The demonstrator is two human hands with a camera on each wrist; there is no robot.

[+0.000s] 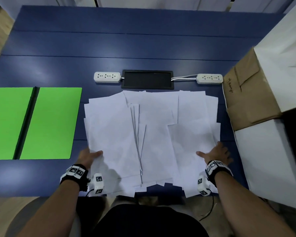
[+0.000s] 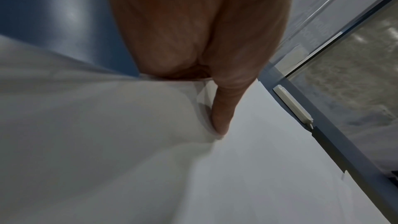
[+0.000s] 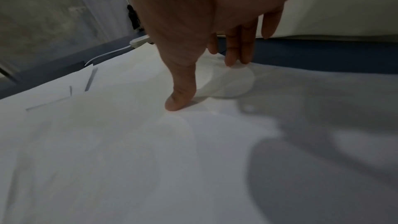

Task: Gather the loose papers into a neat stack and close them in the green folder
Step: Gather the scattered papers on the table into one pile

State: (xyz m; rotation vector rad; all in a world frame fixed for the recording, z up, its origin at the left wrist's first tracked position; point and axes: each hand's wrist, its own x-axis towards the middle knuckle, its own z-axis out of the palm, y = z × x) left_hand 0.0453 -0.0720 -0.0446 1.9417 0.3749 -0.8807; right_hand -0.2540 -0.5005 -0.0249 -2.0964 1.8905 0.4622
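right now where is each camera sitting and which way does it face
Head: above, looking down on the blue table, loose papers, green folder; both forearms, left hand and right hand show.
Left wrist: along the palm; thumb on paper.
Right wrist: along the palm; thumb and fingers on paper.
Shared: all show the papers and table.

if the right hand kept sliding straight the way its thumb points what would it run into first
Probably only more loose papers. The right hand rests on their right edge with its thumb aimed inward, toward the left hand at the opposite edge.
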